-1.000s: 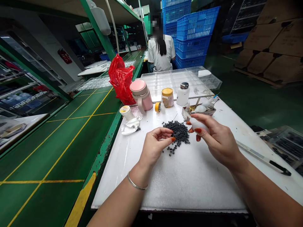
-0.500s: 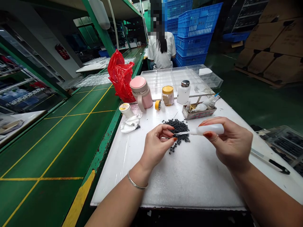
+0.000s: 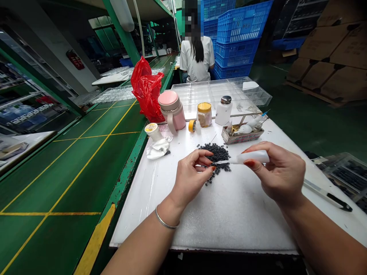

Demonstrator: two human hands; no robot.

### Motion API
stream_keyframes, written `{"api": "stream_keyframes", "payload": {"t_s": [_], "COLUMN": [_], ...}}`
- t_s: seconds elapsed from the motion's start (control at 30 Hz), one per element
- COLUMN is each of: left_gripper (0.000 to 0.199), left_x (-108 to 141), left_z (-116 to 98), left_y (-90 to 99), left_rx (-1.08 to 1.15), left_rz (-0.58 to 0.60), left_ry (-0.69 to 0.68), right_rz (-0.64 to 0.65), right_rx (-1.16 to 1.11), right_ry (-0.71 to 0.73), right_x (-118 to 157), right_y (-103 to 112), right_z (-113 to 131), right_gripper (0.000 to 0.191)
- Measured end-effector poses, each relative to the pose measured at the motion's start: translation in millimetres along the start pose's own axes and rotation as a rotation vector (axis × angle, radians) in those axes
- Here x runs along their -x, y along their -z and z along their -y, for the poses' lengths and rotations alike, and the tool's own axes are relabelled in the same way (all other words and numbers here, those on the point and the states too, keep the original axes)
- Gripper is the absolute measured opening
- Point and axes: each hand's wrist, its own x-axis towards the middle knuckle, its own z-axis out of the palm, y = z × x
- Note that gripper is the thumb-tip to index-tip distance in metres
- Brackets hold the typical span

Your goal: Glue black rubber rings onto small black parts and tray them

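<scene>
Two hands hover just above a heap of small black rings (image 3: 218,152). The right hand (image 3: 279,173) pinches a white squeeze bottle (image 3: 252,156), its tip at the curled left hand (image 3: 190,179); what that hand grips cannot be told.

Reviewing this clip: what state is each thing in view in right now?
Left hand, fingers pinched together
Right hand, gripping squeeze bottle, nozzle toward left hand
Black rings, loose heap
Pink flask, lid on
Yellow-lidded jar, closed
Red bag, crumpled
</scene>
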Motion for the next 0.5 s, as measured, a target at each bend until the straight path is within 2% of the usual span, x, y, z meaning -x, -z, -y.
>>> {"api": "stream_keyframes", "payload": {"t_s": [0.5], "left_gripper": [0.030], "left_x": [-0.1], "left_z": [0.4], "left_y": [0.7], "left_rx": [0.002], "left_rz": [0.006], "left_ry": [-0.010], "right_rz": [0.013], "right_rx": [0.030], "right_ry": [0.023], "right_x": [-0.9], "right_y": [2.1], "right_z": [2.6], "right_gripper": [0.012]}}
